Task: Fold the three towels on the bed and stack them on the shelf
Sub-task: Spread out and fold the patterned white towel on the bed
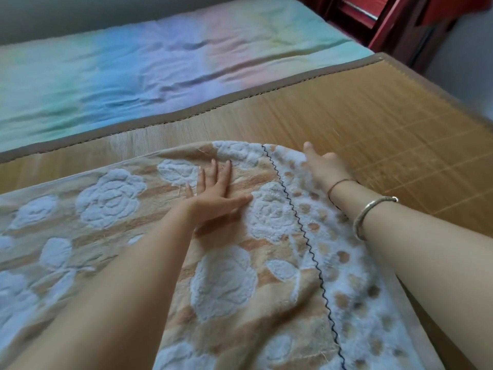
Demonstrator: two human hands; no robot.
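Your left hand [216, 197] lies flat on the towel [112, 209], fingers straight and a little spread, pressing down on the rose pattern near the towel's far edge. Your right hand [326, 166] is at the towel's far right corner, over the dotted border strip. The thumb points out past the edge, but the other fingers are hidden, so I cannot tell whether they pinch the cloth or only rest on it.

The towel lies spread on the bamboo mat [373, 129] that covers the near side of the bed, with loose wrinkles towards you. By my reading you are at the first step: smoothing this towel out flat before any fold goes in. No fold shows in it yet.

The next move likely calls for a firm hold on that far corner while the left hand keeps the middle pinned, then bringing one end over to meet the other with the edges lined up.

Counted: one towel in view, not three; the other two are out of sight. Two hands. One mat. One pastel sheet [133, 70] beyond the towel. One bangle [369, 214] and one thin cord [340, 182] on your right wrist. Dark red furniture [386, 20] stands beyond the towel to the right; no shelf can be made out.
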